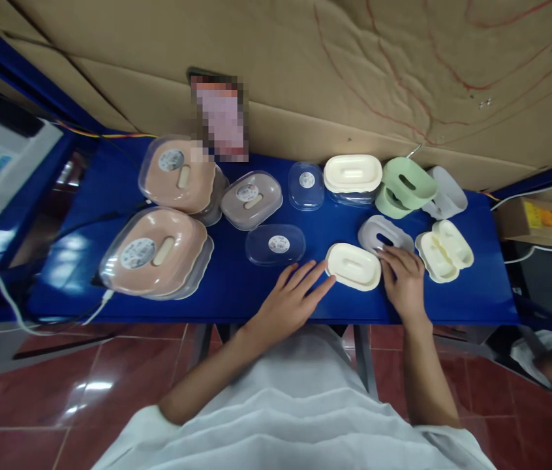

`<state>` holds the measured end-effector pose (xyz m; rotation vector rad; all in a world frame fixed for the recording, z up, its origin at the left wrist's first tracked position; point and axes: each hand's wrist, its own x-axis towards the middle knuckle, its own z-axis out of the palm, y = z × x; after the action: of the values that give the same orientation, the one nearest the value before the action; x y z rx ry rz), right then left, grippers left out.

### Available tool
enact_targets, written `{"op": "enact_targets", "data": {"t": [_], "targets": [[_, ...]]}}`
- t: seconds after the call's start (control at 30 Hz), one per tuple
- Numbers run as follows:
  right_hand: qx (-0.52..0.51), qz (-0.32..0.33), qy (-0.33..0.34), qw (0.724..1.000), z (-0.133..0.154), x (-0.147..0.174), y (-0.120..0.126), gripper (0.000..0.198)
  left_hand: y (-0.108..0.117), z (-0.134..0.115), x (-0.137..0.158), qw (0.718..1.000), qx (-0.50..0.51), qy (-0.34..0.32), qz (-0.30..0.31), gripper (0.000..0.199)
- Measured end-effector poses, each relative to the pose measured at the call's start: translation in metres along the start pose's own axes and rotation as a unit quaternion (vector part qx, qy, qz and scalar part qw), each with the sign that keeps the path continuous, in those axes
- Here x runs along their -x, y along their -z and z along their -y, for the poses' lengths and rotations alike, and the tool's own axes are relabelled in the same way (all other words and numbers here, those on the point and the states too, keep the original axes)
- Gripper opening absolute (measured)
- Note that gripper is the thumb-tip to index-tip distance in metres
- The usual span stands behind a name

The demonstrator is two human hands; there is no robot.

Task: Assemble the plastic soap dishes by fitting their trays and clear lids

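My left hand lies open with its fingers spread, the fingertips at the left edge of a cream oval lid on the blue table. My right hand has its fingers closed on the near rim of a pale grey oval tub with a dark slot; the fingers cover part of it. To its right are cream divided trays, partly overlapping. A clear oval cover with a round label rests beyond my left fingers.
Along the back stand a smaller clear cover, a stack of cream trays, green slotted tubs and grey tubs. Pink lidded boxes and a grey-lidded one occupy the left. A white cable crosses the table's left front edge.
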<state>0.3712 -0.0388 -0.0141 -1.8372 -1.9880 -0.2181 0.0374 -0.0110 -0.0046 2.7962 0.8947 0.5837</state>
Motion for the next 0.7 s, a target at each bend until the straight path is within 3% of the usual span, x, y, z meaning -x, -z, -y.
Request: {"op": "enact_targets", "data": {"t": [0.13,0.33,0.43,0.57,0.7], "targets": [[-0.095,0.004,-0.001,0.995,0.024,0.013,0.014,0.022,-0.011,-0.002,-0.015,0.999,-0.003,-0.031,0.029,0.032],[-0.245,-0.047,-0.196,0.948,0.023,0.003,0.027,0.035,-0.001,0.0,0.011,1.0,0.005,-0.02,0.017,0.015],[-0.252,-0.036,-0.225,0.941,0.019,-0.014,0.015,0.045,0.007,0.0,0.029,1.0,0.011,0.008,0.001,0.014],[-0.163,-0.03,-0.108,0.98,0.022,-0.02,0.006,0.046,0.016,0.001,0.047,0.999,0.014,0.035,-0.023,0.013],[-0.085,0.084,0.031,0.992,0.032,-0.004,0.011,0.042,0.018,0.01,0.059,0.997,0.037,0.044,-0.044,0.017]]}}
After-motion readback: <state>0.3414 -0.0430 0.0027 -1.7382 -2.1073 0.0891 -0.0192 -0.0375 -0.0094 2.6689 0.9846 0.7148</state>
